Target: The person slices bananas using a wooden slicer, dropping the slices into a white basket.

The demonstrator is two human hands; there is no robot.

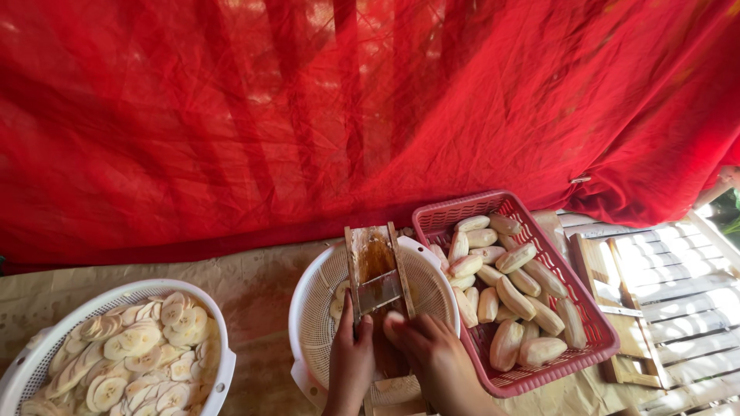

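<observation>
I see my left hand with its fingers closed around the left rail of the wooden slicer board, which lies across the white round plastic colander on the bench. My right hand presses flat on the board's lower part, fingers extended. The red plastic basket of peeled bananas sits just right.

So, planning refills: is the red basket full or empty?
Roughly full: the red basket holds many peeled bananas, covering most of its floor.

A sheer red cloth backdrop is showing darker vertical stripes; 2 white perforated plastic colanders (slices pale cream) are flanking a red latticed plastic basket.
</observation>
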